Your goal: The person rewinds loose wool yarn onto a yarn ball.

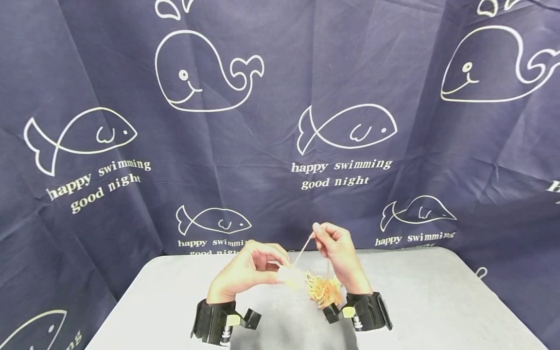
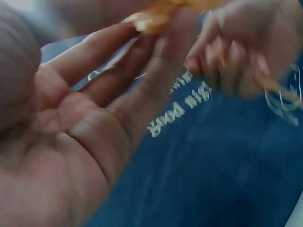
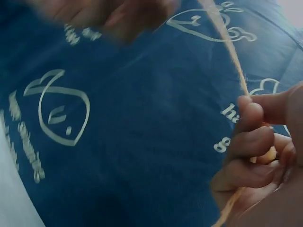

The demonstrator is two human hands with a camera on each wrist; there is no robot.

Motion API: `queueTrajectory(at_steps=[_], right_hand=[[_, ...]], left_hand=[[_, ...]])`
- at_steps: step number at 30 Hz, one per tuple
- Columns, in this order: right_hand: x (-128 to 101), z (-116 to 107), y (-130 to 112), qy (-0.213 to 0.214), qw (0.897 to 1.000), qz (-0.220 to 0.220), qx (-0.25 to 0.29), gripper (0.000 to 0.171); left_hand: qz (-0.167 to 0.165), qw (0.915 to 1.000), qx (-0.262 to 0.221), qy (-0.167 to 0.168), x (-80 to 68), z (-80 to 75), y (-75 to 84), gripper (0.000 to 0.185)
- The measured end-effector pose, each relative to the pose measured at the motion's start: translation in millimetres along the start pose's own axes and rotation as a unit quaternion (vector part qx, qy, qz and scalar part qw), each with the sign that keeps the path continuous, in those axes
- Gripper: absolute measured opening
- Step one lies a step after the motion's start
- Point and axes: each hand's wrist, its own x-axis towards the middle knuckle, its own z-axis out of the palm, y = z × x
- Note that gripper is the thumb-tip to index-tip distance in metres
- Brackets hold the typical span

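With the yarn bundle (image 2: 156,19) gripped by the left hand (image 1: 250,269), the strand (image 1: 304,250), pinched at one o'clock by the right hand (image 1: 338,247), should be drawn evenly taut.

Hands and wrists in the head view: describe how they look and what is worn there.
The left hand and right hand are bare, with no gloves visible. Each wrist wears a wide black cuff with a pale yellow patch; a small black block juts inward. No sleeves show.

PLACE: cloth-screened tabletop spot, room type unclear | SIGNS: pale table (image 1: 420,287), navy backdrop (image 1: 280,63) (whale-printed, no less)
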Motion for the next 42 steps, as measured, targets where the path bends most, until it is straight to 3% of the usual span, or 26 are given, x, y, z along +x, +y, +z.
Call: queueTrajectory(at_steps=[4,7,9,11,13,15,18,20,23,25,28,33,35,37,40,42], right_hand=[[0.3,2.3,7.0,-0.060,0.990,-0.011,-0.127,0.026],[-0.9,4.8,8.3,-0.135,0.971,-0.044,-0.193,0.024],[-2.7,6.9,6.4,-0.184,0.958,-0.063,-0.209,0.023],[-5.0,8.9,3.1,-0.221,0.948,-0.069,-0.219,0.023],[-7.3,10.8,-1.3,-0.247,0.940,-0.071,-0.225,0.022],[-9.2,12.5,-5.1,-0.256,0.934,-0.071,-0.241,0.022],[-11.4,14.2,-11.3,-0.253,0.931,-0.080,-0.250,0.022],[-12.5,14.6,-14.3,-0.238,0.935,-0.089,-0.245,0.021],[-12.9,13.6,-17.5,-0.213,0.948,-0.107,-0.211,0.020],[-12.3,12.3,-18.8,-0.194,0.957,-0.114,-0.183,0.021],[-10.3,8.8,-19.0,-0.165,0.969,-0.115,-0.143,0.020],[-7.2,1.7,-16.9,-0.106,0.981,-0.112,-0.118,0.018],[-5.8,-0.8,-14.9,-0.089,0.982,-0.113,-0.122,0.018],[-4.6,-2.0,-12.7,-0.081,0.982,-0.114,-0.126,0.017],[-3.0,-1.5,-7.9,-0.080,0.979,-0.119,-0.142,0.017],[-2.3,0.2,-3.7,-0.087,0.976,-0.123,-0.155,0.016]], left_hand=[[0.069,0.9944,-0.036,0.071,4.4,2.9,-1.0,0.034],[0.087,0.9797,-0.084,0.160,7.0,4.8,-2.6,0.040],[0.091,0.9597,-0.124,0.236,8.9,5.9,-3.1,0.041],[0.088,0.9319,-0.148,0.319,11.6,6.7,-3.4,0.038],[0.083,0.9027,-0.139,0.399,14.2,6.7,-4.4,0.034],[0.068,0.8782,-0.096,0.464,15.9,5.8,-7.4,0.029],[0.034,0.8543,0.042,0.517,16.7,4.2,-13.4,0.018],[0.018,0.8448,0.156,0.512,15.8,2.5,-18.1,0.019],[-0.004,0.8335,0.297,0.466,13.1,0.8,-21.8,0.016],[-0.023,0.8416,0.345,0.415,11.3,0.4,-21.5,0.014],[-0.076,0.8689,0.363,0.328,8.8,0.9,-17.4,0.014],[-0.126,0.9437,0.271,0.141,4.2,1.2,-8.9,0.013],[-0.117,0.9687,0.207,0.072,3.4,1.1,-6.7,0.015],[-0.092,0.9856,0.139,0.028,3.6,1.9,-4.6,0.016],[-0.030,0.9980,0.054,0.013,5.0,4.0,-2.5,0.020],[0.013,0.9991,0.017,0.037,6.6,5.6,-1.8,0.023]])
